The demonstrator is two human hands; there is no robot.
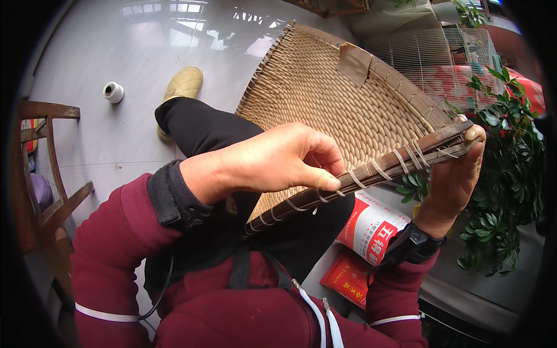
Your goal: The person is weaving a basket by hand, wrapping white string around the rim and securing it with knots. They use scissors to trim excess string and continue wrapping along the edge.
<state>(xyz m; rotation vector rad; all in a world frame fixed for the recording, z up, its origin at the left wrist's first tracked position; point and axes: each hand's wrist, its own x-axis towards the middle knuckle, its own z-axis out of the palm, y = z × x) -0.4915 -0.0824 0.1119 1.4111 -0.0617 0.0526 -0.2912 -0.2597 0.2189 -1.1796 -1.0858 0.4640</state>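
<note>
A large woven wicker winnowing basket [304, 82] with a flat wooden rim lies tilted across my lap. White cord is wound in spaced loops around its near rim, and a tan patch [354, 64] sits at its far right edge. My left hand [278, 158] pinches the near rim, thumb on top and fingers curled over the woven side. My right hand [461, 174] grips the rim's right corner, where split strips of the rim show; its fingers are partly hidden behind. A white spool of thread [113, 92] stands on the floor at the upper left.
A wooden chair [52, 161] is at the left edge. On the right are a leafy potted plant [500, 174] and a wire cage [417, 56]. A red and white printed sack [370, 226] and a red packet [346, 278] lie below the basket. My shoe [187, 82] rests on the floor.
</note>
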